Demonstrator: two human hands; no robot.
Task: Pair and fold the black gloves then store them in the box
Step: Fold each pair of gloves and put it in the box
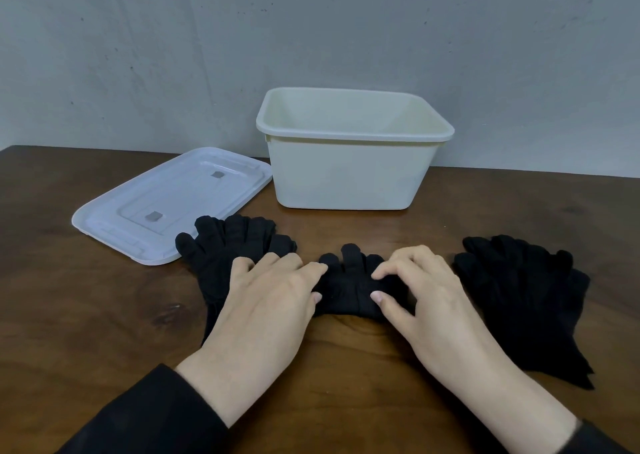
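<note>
A folded pair of black gloves lies on the brown table between my hands, its fingertips pointing away from me. My left hand pinches its left edge between thumb and fingers. My right hand pinches its right edge the same way. Another black glove pile lies flat to the left, partly under my left hand. More black gloves lie stacked to the right. The cream box stands open behind them, with nothing visible inside.
The box's translucent white lid lies flat at the left, its near corner touching the left gloves. A grey wall rises right behind the box. The wooden table stretches bare to the left and in front of me.
</note>
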